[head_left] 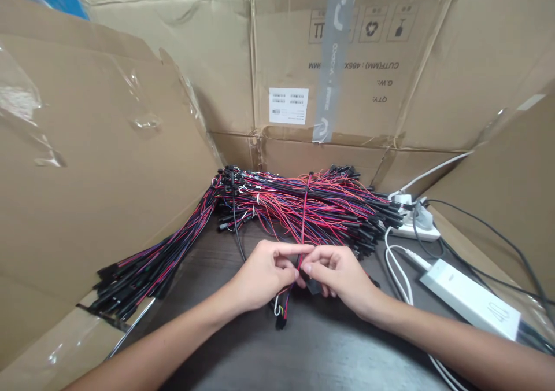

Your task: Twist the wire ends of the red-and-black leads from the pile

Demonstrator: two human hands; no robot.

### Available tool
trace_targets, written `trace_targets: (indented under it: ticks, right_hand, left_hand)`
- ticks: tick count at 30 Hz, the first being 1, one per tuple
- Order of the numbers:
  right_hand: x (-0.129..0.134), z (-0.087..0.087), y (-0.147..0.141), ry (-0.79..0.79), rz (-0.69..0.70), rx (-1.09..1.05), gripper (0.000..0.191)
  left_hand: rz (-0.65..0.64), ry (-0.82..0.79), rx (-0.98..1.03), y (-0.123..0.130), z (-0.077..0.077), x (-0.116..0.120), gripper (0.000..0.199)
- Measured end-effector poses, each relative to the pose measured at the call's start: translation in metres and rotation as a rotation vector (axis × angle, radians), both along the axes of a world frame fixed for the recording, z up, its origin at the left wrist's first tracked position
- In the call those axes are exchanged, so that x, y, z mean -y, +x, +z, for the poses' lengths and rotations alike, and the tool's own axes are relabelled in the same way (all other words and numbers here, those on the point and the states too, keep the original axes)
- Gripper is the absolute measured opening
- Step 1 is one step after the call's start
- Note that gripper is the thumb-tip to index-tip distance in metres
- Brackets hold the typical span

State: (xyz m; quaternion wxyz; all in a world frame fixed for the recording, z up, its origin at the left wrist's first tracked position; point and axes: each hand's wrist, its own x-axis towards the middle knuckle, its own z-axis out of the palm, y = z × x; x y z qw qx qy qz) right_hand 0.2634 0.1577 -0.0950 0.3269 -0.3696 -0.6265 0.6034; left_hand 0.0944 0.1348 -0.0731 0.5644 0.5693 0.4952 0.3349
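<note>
Close together at the middle of the table, both hands pinch a wire harness (pixel 287 301) of red and dark wires. My left hand (pixel 269 272) has thumb and fingers closed on it, with the index finger stretched towards the other hand. My right hand (pixel 336 270) is closed on the harness just beside, thumb against fingertips. Under its fingers shows a flat black piece (pixel 313 286); whether it is a connector or tape I cannot tell. A small black connector (pixel 281 322) and a white loop (pixel 276 305) hang below my left hand. Fingers partly hide the wires.
Behind the hands lies a big pile of red and black wire harnesses (pixel 299 203). Another bundle (pixel 143 275) spreads to the left. At the right are a white power strip (pixel 416 230), white box (pixel 470 298) and cables. Cardboard walls (pixel 217 50) enclose the dark table (pixel 243 356).
</note>
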Motion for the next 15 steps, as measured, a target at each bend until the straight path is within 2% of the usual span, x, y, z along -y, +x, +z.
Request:
trace_targets:
  ticks: [3,6,8,11,13,15]
  right_hand:
    - [-0.003,0.003,0.003,-0.001,0.037,0.031,0.018]
    - [0.0,0.011,0.006,0.047,0.164,0.085,0.01]
    - [0.008,0.02,0.009,0.17,0.307,0.187,0.009]
    - [0.03,0.037,0.014,0.388,0.533,0.379,0.019]
    - [0.046,0.047,0.015,0.552,0.635,0.429,0.021]
    - [0.06,0.052,0.015,0.588,0.781,0.434,0.02]
  left_hand:
    - [0.039,-0.014,-0.034,-0.004,0.002,-0.003,0.061]
    - [0.06,-0.005,-0.084,-0.007,0.001,-0.007,0.06]
    - [0.051,-0.009,-0.102,-0.009,-0.001,-0.01,0.058]
    - [0.045,-0.032,-0.08,-0.009,-0.001,-0.011,0.056]
    - [0.048,-0.016,-0.073,-0.009,-0.001,-0.011,0.056]
    - [0.067,-0.024,-0.073,-0.008,-0.001,-0.01,0.057]
